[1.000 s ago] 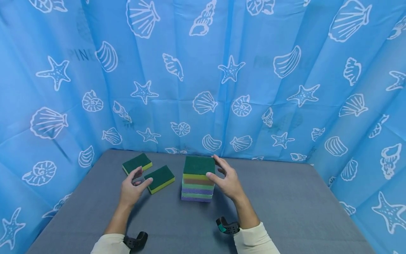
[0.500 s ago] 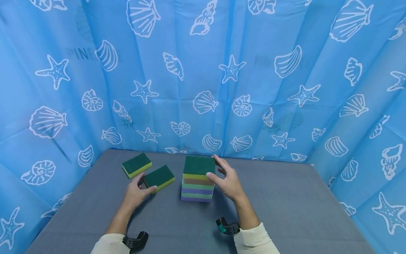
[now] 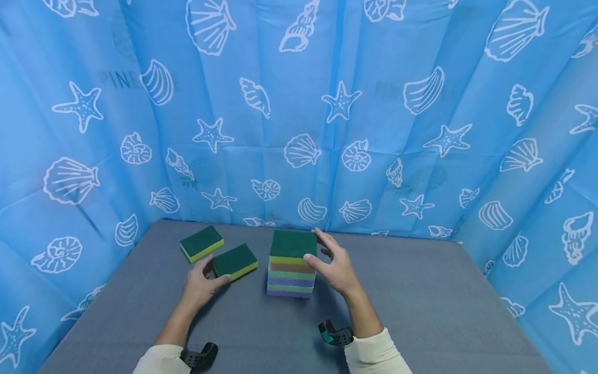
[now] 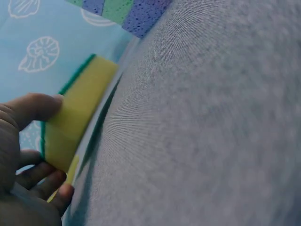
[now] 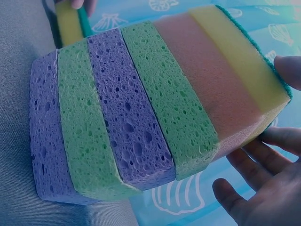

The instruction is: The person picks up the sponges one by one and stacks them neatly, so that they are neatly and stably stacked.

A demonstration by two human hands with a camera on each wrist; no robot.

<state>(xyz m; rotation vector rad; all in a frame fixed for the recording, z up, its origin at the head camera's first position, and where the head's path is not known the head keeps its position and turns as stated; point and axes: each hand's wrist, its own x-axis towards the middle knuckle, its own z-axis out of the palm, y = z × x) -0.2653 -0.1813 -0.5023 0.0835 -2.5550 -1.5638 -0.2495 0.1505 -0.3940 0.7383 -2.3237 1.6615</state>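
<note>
My left hand [image 3: 200, 285] pinches a yellow sponge with a dark green scouring top [image 3: 235, 258] by its near left end. In the left wrist view the thumb lies on this sponge's [image 4: 83, 110] side, and a narrow gap shows beneath it. At the middle stands a stack of several sponges: purple and green porous layers [image 3: 290, 283] below, a pinkish brown one [image 3: 291, 267] above them. A yellow sponge with a dark green top [image 3: 293, 244] lies uppermost. My right hand [image 3: 338, 267] holds that top sponge at its right side, thumb in front, forefinger at the back corner.
Another yellow sponge with a green top [image 3: 202, 241] lies at the back left, just beyond the one in my left hand. The grey tabletop [image 3: 420, 301] ends at a blue curtain [image 3: 299, 119] with white shells, which closes off the back and sides.
My left hand has come down and toward me, from over the nearer loose sponge to a grip on its end. The right hand and the stack stay put.
</note>
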